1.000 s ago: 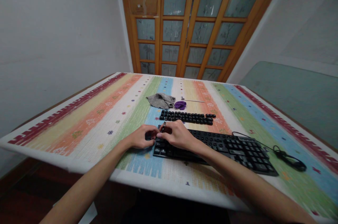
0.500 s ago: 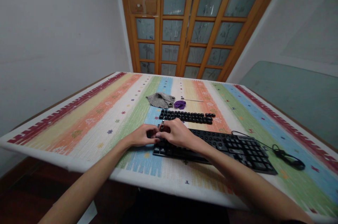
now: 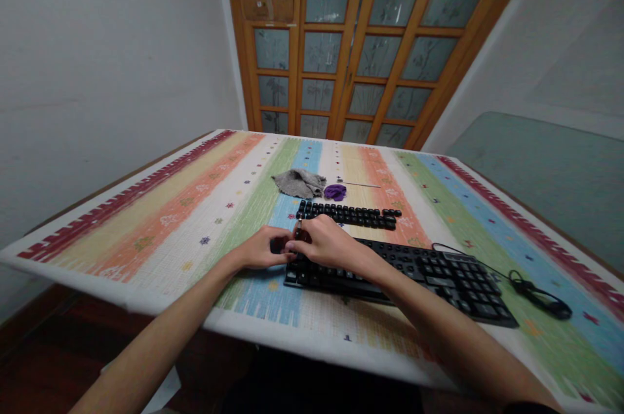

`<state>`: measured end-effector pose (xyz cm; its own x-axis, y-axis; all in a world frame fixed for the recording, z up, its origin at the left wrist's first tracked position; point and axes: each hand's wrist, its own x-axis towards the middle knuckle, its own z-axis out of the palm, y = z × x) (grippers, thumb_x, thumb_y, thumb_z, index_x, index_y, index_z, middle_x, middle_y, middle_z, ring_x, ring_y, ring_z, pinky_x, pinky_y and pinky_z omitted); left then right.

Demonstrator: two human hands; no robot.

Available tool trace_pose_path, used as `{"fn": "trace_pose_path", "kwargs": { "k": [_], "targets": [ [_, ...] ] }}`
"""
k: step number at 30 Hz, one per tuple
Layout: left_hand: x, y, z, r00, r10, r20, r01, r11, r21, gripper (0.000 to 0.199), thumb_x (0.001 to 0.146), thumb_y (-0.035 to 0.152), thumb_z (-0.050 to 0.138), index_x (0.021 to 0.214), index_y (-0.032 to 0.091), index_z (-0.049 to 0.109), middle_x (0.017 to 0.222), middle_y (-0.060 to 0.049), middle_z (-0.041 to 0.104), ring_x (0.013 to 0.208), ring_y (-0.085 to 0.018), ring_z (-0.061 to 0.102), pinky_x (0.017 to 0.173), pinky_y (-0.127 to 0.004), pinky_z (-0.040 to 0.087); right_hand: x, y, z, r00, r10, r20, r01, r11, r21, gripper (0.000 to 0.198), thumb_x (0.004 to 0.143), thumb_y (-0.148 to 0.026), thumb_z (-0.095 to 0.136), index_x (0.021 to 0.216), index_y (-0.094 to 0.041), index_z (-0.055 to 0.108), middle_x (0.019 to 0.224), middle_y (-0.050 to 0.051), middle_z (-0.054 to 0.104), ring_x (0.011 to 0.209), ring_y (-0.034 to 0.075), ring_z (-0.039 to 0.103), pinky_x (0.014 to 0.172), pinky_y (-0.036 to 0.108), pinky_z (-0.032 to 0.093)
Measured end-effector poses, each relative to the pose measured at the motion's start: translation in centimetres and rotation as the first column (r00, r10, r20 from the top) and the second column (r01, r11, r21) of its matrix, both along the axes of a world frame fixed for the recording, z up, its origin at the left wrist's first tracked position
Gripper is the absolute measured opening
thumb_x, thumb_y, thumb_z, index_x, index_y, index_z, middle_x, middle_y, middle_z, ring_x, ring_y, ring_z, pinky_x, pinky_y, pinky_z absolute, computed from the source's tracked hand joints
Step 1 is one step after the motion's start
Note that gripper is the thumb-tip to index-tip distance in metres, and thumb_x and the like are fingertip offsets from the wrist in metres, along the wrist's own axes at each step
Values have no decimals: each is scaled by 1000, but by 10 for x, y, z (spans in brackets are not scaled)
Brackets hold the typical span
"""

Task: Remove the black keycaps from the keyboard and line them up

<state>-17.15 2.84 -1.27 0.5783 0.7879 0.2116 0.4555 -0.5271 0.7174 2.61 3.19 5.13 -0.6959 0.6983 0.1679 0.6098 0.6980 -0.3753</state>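
A black keyboard (image 3: 470, 287) lies near the front of the table, with some top rows bare of keycaps. My left hand (image 3: 263, 248) curls around its left end, thumb and forefinger gripping there. Close against it, my right hand (image 3: 326, 244) is closed over the keyboard's upper left part. A small dark, partly shiny piece shows at its fingertips, too hidden to name. Behind the keyboard, loose black keycaps (image 3: 363, 216) are lined up in rows.
Beyond the keycaps lie a crumpled grey cloth (image 3: 299, 183), a purple cloth bundle (image 3: 335, 192) and a thin rod (image 3: 361, 184). The keyboard's coiled black cable (image 3: 539, 297) rests at the right. A striped tablecloth (image 3: 160, 225) covers the table.
The view has shifted slightly, so things on the table sit a little further right. Both hands keep nearly the same hold, with only slight movement at the right fingertips.
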Motion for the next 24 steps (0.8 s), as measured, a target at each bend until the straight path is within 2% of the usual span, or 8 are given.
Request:
{"fn": "trace_pose_path", "kwargs": {
  "k": [5, 9, 15, 17, 20, 24],
  "targets": [
    [1, 0, 0, 1000, -18, -1, 18, 1000, 10, 21, 81, 34, 65, 80, 13, 64, 68, 0, 59, 63, -11, 51, 63, -22, 40, 14, 3, 5, 993, -22, -117, 19, 1000, -22, 17, 87, -29, 68, 83, -13, 70, 70, 6, 71, 63, 16, 63, 56, 23, 36],
    [1, 0, 0, 999, -32, -13, 33, 996, 80, 23, 83, 35, 65, 89, 14, 72, 77, -4, 65, 67, -13, 54, 66, -23, 42, 26, 4, 12, 989, -76, -128, 76, 997, -2, 19, 88, -31, 67, 83, -13, 69, 73, 6, 71, 66, 17, 63, 60, 25, 39],
    [-2, -2, 7, 997, -58, -46, 62, 994, 95, 23, 86, 35, 65, 93, 16, 75, 84, -6, 66, 75, -14, 59, 73, -25, 45, 33, 3, 7, 999, 23, -42, -18, 995, 103, 16, 96, -27, 53, 96, -13, 60, 85, 9, 68, 73, 19, 60, 67, 27, 40],
    [-3, -2, 9, 998, -55, -42, 58, 994, 90, 22, 86, 36, 66, 89, 15, 74, 84, -6, 67, 75, -14, 59, 73, -25, 45, 32, 3, 3, 997, 73, 11, -74, 993, 95, 17, 99, -24, 45, 100, -13, 58, 87, 9, 67, 74, 18, 59, 68, 28, 40],
    [-5, -1, 10, 997, -54, -56, 59, 994, 96, 21, 85, 36, 67, 85, 16, 73, 81, -4, 66, 74, -14, 59, 72, -24, 45, 28, 5, -5, 983, 151, 100, -158, 986, 60, 19, 97, -15, 41, 96, -13, 59, 86, 8, 67, 74, 18, 58, 69, 27, 39],
    [-6, -1, 9, 996, -49, -78, 57, 994, 98, 20, 86, 35, 67, 85, 16, 74, 78, -4, 65, 72, -14, 59, 70, -23, 44, 20, 5, -18, 976, 141, 164, -148, 989, 31, 19, 91, -10, 47, 90, -11, 66, 86, 11, 69, 76, 19, 60, 70, 28, 39]
  ]
}}
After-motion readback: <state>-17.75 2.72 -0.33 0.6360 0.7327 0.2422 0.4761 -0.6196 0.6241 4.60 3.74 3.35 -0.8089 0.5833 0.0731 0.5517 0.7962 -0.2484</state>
